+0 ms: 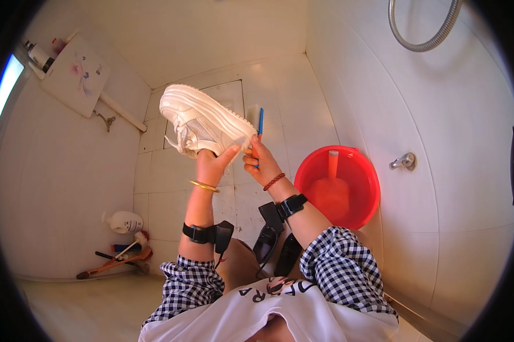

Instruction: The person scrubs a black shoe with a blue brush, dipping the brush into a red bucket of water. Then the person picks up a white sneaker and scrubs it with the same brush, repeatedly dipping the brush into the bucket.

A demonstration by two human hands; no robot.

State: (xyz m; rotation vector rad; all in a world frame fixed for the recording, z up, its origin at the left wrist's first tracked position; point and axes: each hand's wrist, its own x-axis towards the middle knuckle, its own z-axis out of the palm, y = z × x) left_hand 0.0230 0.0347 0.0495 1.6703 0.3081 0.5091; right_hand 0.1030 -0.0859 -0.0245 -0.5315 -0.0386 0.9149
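Observation:
A white lace-up sneaker (pixel 202 119) is held up in front of me, tilted on its side with the toe toward the far left. My left hand (pixel 212 165) grips it at the ankle opening, its fingers hidden inside the shoe and the thumb outside. Close to the heel, my right hand (pixel 261 161) is closed around a blue-backed brush (pixel 261 119) with pale bristles. The brush stands upright beside the thick sole, and part of it is hidden by my fingers. My right fingertips appear to touch the heel.
A red basin (pixel 375 185) with a red dipper (pixel 332 191) stands on the tiled floor to the right. A white jug (pixel 124 222) and several long-handled brushes (pixel 117 262) lie by the left wall. A tap (pixel 404 162) and shower hose (pixel 433 41) are on the right wall.

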